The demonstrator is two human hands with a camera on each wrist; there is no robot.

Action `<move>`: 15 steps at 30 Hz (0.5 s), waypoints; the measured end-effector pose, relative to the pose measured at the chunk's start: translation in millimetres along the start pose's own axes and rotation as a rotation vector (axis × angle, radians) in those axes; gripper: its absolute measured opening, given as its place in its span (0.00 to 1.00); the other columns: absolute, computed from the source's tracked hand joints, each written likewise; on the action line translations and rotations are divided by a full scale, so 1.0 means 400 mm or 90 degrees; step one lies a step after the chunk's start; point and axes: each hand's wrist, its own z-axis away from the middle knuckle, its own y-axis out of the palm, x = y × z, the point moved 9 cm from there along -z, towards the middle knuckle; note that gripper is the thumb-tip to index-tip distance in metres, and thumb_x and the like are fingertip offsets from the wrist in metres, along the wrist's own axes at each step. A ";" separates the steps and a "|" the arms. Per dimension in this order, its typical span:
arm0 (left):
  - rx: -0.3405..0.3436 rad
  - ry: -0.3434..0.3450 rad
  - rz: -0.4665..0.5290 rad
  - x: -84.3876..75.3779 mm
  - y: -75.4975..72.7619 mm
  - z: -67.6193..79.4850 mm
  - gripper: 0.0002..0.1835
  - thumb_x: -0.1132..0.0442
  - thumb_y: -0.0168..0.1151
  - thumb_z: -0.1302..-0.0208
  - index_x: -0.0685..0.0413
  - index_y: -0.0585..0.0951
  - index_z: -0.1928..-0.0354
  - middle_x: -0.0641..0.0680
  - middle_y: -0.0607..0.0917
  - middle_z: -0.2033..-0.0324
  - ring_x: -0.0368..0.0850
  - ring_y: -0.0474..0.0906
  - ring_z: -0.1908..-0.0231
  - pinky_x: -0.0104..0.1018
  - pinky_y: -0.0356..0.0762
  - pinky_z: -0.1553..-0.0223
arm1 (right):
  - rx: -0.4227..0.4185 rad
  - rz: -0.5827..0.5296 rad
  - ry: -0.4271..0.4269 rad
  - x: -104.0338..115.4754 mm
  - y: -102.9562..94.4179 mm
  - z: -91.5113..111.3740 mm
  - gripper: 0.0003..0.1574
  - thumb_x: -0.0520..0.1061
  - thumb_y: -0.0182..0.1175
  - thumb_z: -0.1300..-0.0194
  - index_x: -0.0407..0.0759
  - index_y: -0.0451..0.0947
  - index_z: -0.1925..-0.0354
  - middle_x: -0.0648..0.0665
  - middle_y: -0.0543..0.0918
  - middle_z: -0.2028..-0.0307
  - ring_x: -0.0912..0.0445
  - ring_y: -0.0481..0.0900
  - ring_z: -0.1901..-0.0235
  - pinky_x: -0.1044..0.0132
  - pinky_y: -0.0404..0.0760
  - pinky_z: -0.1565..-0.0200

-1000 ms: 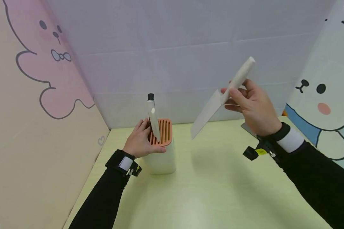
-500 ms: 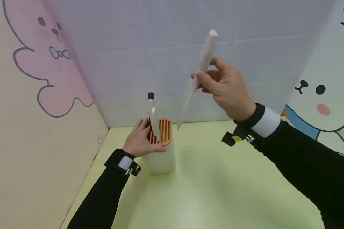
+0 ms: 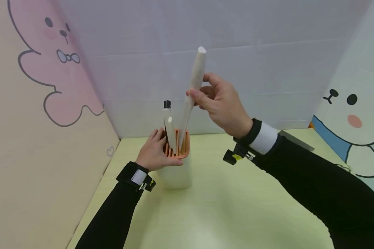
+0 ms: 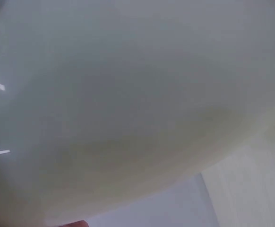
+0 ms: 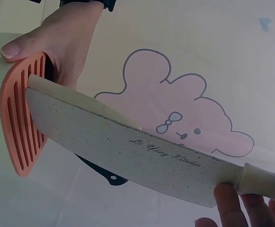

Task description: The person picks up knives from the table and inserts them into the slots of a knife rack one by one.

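Note:
My left hand (image 3: pixel 152 152) grips the white knife block (image 3: pixel 176 178) at its top, thumb along the front and fingers round the left side. The block's orange slotted lid (image 5: pixel 17 113) shows in the right wrist view. My right hand (image 3: pixel 225 109) pinches a kitchen knife (image 3: pixel 197 69) where its white handle meets the blade. Its speckled blade (image 5: pixel 114 137) points down, the tip right at the lid's slots. A white handle (image 3: pixel 171 135) and a black-ended handle (image 3: pixel 167 104) stick up from the block's left side. The block's pale wall (image 4: pixel 128 104) fills the left wrist view.
On the pale table (image 3: pixel 224 214), a flat dark grey object (image 3: pixel 296 140) lies at the back right, partly behind my right arm. A white back wall (image 3: pixel 237 62) stands close behind the block; cartoon-printed walls (image 3: pixel 62 97) flank both sides.
My right hand has carried the knife leftward and turned it more upright, bringing the blade from off to the right over to the block's lid. My left hand stays on the block.

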 end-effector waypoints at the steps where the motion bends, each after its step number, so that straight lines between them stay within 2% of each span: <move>1: 0.001 -0.001 -0.002 0.000 0.000 0.000 0.67 0.17 0.55 0.72 0.56 0.59 0.31 0.62 0.53 0.30 0.58 0.42 0.31 0.54 0.49 0.33 | 0.001 0.002 -0.001 0.000 0.002 0.000 0.24 0.45 0.56 0.36 0.40 0.68 0.43 0.40 0.83 0.57 0.52 0.82 0.63 0.58 0.81 0.58; 6: 0.006 -0.008 -0.001 -0.004 -0.005 0.000 0.67 0.17 0.55 0.72 0.55 0.59 0.31 0.63 0.53 0.30 0.58 0.41 0.31 0.53 0.48 0.32 | 0.003 0.012 0.000 0.013 0.018 0.003 0.24 0.42 0.56 0.36 0.37 0.68 0.43 0.38 0.81 0.55 0.52 0.82 0.62 0.57 0.81 0.56; 11: 0.014 -0.016 0.000 -0.004 -0.003 0.001 0.67 0.17 0.55 0.72 0.55 0.58 0.31 0.63 0.52 0.30 0.58 0.40 0.31 0.53 0.48 0.32 | 0.003 0.057 0.008 0.041 0.038 0.005 0.23 0.39 0.55 0.35 0.33 0.67 0.43 0.36 0.79 0.52 0.49 0.81 0.60 0.56 0.80 0.52; 15: 0.017 -0.018 -0.003 -0.003 -0.002 0.001 0.67 0.17 0.54 0.72 0.55 0.58 0.31 0.62 0.52 0.30 0.58 0.40 0.30 0.52 0.48 0.32 | 0.003 0.077 0.015 0.024 0.050 0.001 0.22 0.39 0.55 0.35 0.34 0.68 0.44 0.36 0.79 0.53 0.48 0.81 0.61 0.56 0.80 0.54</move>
